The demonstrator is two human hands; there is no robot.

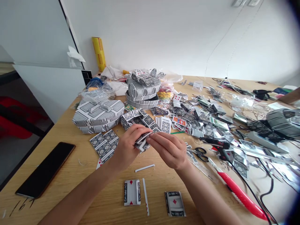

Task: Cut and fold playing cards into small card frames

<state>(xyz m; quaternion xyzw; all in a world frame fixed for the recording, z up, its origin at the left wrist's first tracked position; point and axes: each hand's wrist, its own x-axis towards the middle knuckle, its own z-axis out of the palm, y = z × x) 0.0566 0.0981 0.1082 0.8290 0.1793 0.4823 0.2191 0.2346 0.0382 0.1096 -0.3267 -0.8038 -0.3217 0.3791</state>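
Note:
Above the middle of the table, my left hand is closed around a small folded playing-card piece with a dark patterned back. The fingers of my right hand pinch the white edge of that same piece. My fingers partly hide it. Just behind my hands sits an open box made of patterned cards. Nearer to me lie two folded cards with red diamonds, one on the left and one on the right. Thin card strips rest between and above them.
A phone lies at left, near a lidded card-covered box. More boxes are stacked at the back. Many loose cards cover the right side, with scissors, a glue gun and a red-handled tool.

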